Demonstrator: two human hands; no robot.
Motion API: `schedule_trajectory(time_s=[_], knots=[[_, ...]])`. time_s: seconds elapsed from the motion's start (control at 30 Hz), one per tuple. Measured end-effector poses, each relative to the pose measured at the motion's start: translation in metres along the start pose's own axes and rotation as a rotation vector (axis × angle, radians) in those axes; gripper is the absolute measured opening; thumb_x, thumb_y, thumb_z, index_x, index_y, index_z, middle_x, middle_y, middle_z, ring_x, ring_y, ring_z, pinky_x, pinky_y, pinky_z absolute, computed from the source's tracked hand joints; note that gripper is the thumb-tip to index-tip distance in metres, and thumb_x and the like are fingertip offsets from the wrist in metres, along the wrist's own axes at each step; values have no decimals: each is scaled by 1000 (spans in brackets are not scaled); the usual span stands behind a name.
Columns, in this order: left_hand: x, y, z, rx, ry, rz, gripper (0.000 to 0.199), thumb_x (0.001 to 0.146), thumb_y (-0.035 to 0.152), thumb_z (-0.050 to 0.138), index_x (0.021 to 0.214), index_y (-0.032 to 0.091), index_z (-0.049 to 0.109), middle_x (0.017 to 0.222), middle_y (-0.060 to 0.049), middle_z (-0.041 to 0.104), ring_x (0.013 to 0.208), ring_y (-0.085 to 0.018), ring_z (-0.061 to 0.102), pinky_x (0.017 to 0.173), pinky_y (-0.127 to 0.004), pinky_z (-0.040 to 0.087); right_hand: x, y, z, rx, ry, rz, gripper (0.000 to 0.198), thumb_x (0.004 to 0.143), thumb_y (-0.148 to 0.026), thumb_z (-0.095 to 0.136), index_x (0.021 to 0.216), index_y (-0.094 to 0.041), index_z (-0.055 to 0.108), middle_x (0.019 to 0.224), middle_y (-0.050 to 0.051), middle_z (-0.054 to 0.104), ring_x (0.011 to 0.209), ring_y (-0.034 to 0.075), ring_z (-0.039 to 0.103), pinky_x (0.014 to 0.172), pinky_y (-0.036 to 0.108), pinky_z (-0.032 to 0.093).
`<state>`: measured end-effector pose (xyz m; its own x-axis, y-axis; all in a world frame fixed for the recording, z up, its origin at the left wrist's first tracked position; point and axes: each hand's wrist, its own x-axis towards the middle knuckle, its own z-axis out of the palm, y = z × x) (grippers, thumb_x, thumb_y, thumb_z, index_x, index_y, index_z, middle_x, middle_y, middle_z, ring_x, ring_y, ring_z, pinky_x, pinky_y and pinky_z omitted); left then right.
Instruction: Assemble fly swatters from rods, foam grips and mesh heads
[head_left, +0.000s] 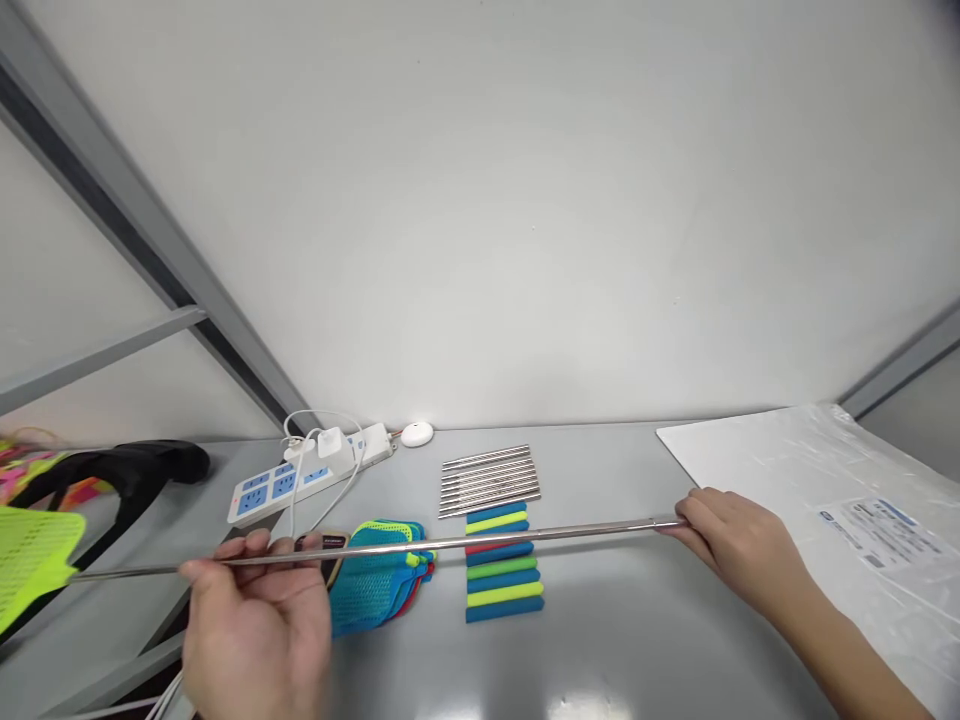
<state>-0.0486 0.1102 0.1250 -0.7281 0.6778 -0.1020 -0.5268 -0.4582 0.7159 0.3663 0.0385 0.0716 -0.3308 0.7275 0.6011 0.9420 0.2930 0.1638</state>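
Note:
A long thin metal rod (480,540) stretches level across the grey table (645,620), with a neon yellow-green swatter head (30,560) on its left end. My left hand (255,620) pinches the rod near its left part. My right hand (735,545) grips the rod's right end. Under the rod lie a row of metal rods (489,480), a stack of blue, green and red foam grips (504,565), and a pile of teal mesh swatter heads (379,585).
A white and blue power strip (300,480) with plugged-in white chargers and cables sits at the back left, beside a small white puck (417,434). A clear plastic bag with a label (840,500) covers the right side. A black object (135,470) and colourful swatters lie at far left.

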Motion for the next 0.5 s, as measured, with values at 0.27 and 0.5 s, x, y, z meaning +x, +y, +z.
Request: schedule_trajectory(time_s=[0.27, 0.5], knots=[[-48, -30, 1, 76, -160, -142, 37, 100, 35, 41, 70, 18, 54, 75, 1, 54, 77, -14, 55, 82, -34, 50, -2, -20, 7, 19, -14, -54, 41, 99, -41, 48, 64, -20, 48, 56, -4, 44, 50, 11, 36, 52, 27, 23], [-29, -21, -1, 18, -206, -184, 37, 98, 39, 45, 66, 19, 44, 66, 4, 41, 61, -12, 43, 70, -30, 49, -4, -21, 17, 34, -23, -73, 43, 100, -41, 45, 62, -19, 48, 56, -3, 44, 50, 12, 34, 53, 26, 24]])
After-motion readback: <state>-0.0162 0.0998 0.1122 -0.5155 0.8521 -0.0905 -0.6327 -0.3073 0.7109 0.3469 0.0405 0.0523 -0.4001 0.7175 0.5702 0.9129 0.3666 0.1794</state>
